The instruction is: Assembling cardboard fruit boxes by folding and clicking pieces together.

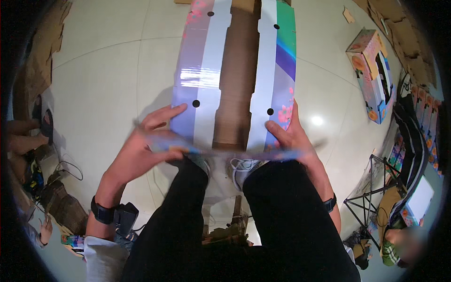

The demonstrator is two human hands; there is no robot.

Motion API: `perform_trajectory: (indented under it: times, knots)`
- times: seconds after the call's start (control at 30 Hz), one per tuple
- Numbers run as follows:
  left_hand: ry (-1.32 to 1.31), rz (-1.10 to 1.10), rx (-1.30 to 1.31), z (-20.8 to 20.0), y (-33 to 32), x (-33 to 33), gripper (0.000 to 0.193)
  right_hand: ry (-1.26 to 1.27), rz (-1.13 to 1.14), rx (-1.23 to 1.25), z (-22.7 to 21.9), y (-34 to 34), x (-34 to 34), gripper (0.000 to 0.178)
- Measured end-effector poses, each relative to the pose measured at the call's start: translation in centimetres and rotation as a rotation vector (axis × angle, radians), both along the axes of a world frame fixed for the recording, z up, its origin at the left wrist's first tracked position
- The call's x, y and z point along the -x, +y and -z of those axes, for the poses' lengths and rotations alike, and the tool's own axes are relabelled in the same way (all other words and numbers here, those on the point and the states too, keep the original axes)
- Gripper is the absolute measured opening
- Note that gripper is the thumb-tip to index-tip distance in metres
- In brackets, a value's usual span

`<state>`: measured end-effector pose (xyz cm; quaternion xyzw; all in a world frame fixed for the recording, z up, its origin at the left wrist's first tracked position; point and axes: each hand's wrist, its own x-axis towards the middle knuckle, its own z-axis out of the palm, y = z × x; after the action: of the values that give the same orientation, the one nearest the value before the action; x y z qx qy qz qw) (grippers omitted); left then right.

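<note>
A long cardboard box (206,70) with purple, white and green printed sides lies in front of me, its two top panels parted by a long gap that shows brown cardboard inside. At its near end a thin flap (225,153) is smeared by motion. My left hand (150,141) grips the near left corner, the index finger on the box's side and the thumb at the flap. Around the near right corner closes my right hand (296,134), with its thumb on the top panel and its fingers along the side, partly hidden.
A printed box (369,77) with an opening in its side rests on the floor (112,75) at the right. Flattened cardboard lines both edges. A black metal frame (371,197) stands at lower right, near another person (394,249). More people's limbs (23,141) show at the left.
</note>
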<state>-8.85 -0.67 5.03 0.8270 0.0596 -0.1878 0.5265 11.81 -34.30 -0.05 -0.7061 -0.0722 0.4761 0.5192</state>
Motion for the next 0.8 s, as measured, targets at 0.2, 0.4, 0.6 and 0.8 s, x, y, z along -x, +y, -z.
perform_trajectory:
  times: [0.2, 0.4, 0.6, 0.8]
  knots:
    - [0.204, -0.611, 0.263, 1.9, -0.9, -0.5, 0.066, -0.173, -0.010, 0.008, -0.5, -0.5, 0.3, 0.062]
    - [0.168, -0.653, 0.102, 1.7, -2.1, -1.9, 0.091, -0.255, 0.051, 0.247, -5.1, -1.5, -3.0, 0.037]
    - [0.134, -0.539, 0.053, 1.9, -1.8, -2.0, 0.090, -0.314, 0.045, 0.242, -5.2, 0.4, -2.2, 0.033]
    - [-0.012, -0.318, -0.059, 1.8, -2.7, -2.6, 0.063, -0.387, 0.001, 0.221, -4.3, 0.7, -2.2, 0.028]
